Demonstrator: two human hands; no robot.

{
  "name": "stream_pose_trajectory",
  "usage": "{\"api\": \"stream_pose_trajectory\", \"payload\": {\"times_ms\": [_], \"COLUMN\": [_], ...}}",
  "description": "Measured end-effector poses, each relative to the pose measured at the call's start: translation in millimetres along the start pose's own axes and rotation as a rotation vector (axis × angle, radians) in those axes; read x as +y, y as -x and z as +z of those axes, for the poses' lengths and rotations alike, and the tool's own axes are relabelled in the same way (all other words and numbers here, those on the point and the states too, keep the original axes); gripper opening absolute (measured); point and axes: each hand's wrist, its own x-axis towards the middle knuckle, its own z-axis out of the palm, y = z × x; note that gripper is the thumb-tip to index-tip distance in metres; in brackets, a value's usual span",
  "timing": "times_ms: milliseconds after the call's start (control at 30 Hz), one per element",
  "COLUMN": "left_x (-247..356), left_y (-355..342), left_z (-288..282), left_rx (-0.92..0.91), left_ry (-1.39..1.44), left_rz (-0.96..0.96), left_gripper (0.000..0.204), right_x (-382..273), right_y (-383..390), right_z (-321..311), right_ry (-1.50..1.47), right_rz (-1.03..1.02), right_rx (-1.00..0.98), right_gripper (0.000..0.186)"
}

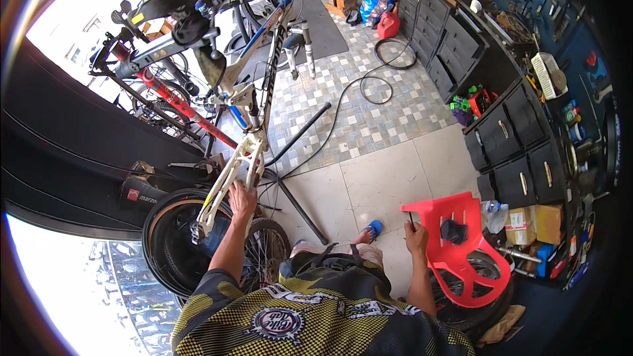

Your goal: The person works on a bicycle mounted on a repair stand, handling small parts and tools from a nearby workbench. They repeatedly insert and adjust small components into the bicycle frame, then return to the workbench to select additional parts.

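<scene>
A bicycle frame (269, 72) hangs on a repair stand (177, 109) with a red post, left of centre. Its white rear end (221, 188) points toward me, with no wheel fitted there. My left hand (242, 200) is closed on this rear end, its fingertips partly hidden by the tubes. Down at my right side, my right hand (416, 237) grips a slim dark rod-like tool (410, 218) that points upward; its exact kind is too small to make out. The hand is just left of a red plastic chair (435, 214).
Tyres and rims (158, 250) stack at the left, by a bicycle wheel (267, 250). A stand leg (303, 211) and a black hose (335, 125) cross the floor. Dark drawers (508, 128) and a cluttered workbench line the right. A dark cap-like item (453, 231) lies on the chair.
</scene>
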Motion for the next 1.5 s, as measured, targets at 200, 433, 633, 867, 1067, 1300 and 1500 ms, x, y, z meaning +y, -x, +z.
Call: {"api": "stream_pose_trajectory", "payload": {"times_ms": [200,433,633,867,1067,1300,1500], "left_x": [114.7,270.1,384.1,534.8,658.3,808.2,934.3], "left_y": [46.4,73.1,58.1,-43.7,-121.5,-119.0,-5.9], "left_z": [37.3,140.7,207.1,245.7,274.8,297.8,323.1], "left_rx": [0.195,-0.628,-0.882,-0.752,-0.644,-0.897,-0.985], "left_ry": [0.118,0.327,0.309,0.073,0.423,0.230,0.070], "left_rz": [0.295,0.553,0.986,1.331,1.327,1.233,1.211], "left_gripper": [0.065,0.043,0.034,0.034,0.047,0.045,0.041], "right_x": [41.7,42.0,41.4,52.9,58.1,93.8,168.4], "right_y": [-51.6,-97.8,-165.7,-273.2,-329.2,-425.2,-568.3], "right_z": [-65.4,-74.5,-106.8,-205.4,-352.5,-529.6,-608.1], "right_ry": [0.073,0.004,-0.081,-0.039,-0.018,0.162,0.348], "right_rz": [-0.038,0.087,0.027,0.079,0.108,0.179,0.461], "right_rx": [-0.023,0.108,0.182,0.632,0.995,1.200,0.975], "right_gripper": [0.039,0.029,0.024,0.026,0.026,0.022,0.028]}}
